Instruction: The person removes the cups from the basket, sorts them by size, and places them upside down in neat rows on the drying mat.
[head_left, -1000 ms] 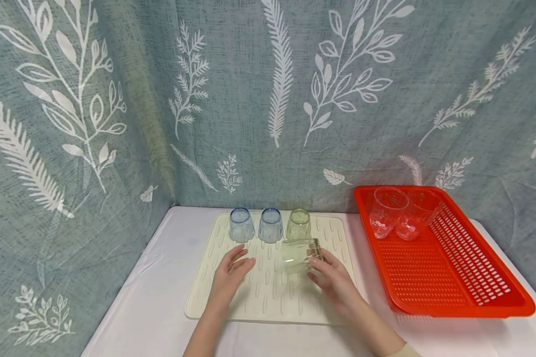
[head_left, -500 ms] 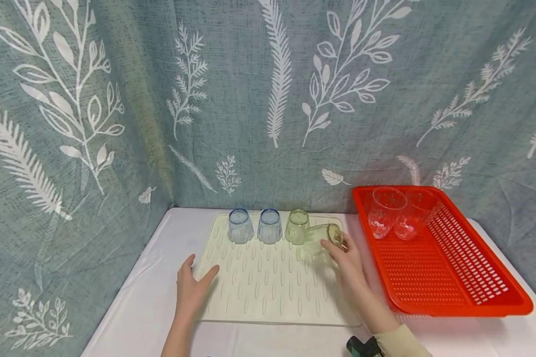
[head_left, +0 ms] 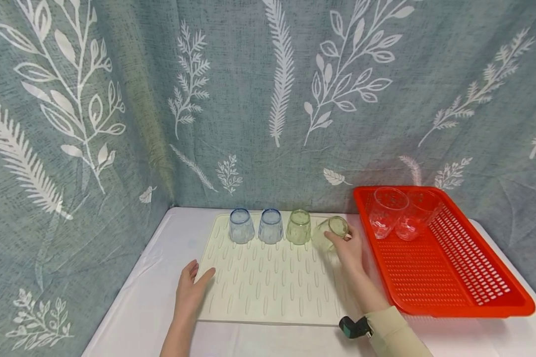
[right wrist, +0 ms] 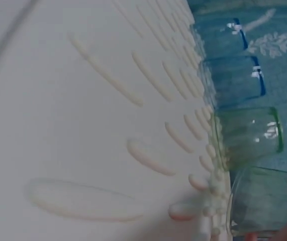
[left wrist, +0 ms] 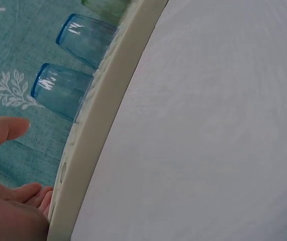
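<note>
One glass [head_left: 333, 227] partly behind right hand [head_left: 350, 250]

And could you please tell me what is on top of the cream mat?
On the mat, two blue glasses and a green glass stand in a row. The right hand holds another green glass, tilted, at the right end. That arm hides part of the mat's right side.

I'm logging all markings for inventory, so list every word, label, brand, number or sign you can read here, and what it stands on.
None can be read in any view.
The curtain carries only white leaf prints, not writing.
No lettering shows on the blue glasses, green glasses, clear glasses, cream mat or red basket.
The dark wrist device is too small to tell.
</note>
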A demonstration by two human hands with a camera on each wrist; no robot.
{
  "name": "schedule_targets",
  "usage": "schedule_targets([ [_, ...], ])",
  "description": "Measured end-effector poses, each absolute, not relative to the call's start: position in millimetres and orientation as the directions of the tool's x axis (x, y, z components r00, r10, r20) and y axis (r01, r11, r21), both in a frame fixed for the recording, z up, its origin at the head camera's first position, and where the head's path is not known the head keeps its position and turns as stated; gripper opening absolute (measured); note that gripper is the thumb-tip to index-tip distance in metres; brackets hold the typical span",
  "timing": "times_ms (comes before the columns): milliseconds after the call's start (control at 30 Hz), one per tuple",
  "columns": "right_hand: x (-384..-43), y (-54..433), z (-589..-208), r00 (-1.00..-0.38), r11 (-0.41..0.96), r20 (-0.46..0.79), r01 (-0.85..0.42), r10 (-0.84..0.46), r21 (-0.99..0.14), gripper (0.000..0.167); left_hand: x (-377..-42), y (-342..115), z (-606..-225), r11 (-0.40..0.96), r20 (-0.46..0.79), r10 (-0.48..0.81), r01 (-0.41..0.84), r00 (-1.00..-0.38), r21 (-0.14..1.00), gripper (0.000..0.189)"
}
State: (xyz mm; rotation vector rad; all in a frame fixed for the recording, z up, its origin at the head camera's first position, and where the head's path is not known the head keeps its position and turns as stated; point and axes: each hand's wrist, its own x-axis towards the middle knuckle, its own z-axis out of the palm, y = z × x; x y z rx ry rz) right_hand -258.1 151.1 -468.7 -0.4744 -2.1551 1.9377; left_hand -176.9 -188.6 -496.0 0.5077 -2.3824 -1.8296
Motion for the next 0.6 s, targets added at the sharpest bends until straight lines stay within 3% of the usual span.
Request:
schedule_targets([
  [333, -279, 150, -474, -0.910, 0.270, 0.031, 0.091, 0.414, -0.958, 0.068, -179, -189, -497, 0.241, -0.114, -0.322, -0.197, -0.940, 0.950, 0.076],
  [600, -286, 147, -476, -0.912, 0.337, 0.088, 0.058, 0.401, -0.940, 0.066, -178, -189, -497, 0.257, -0.108, -0.328, -0.199, -0.938, 0.946, 0.074],
])
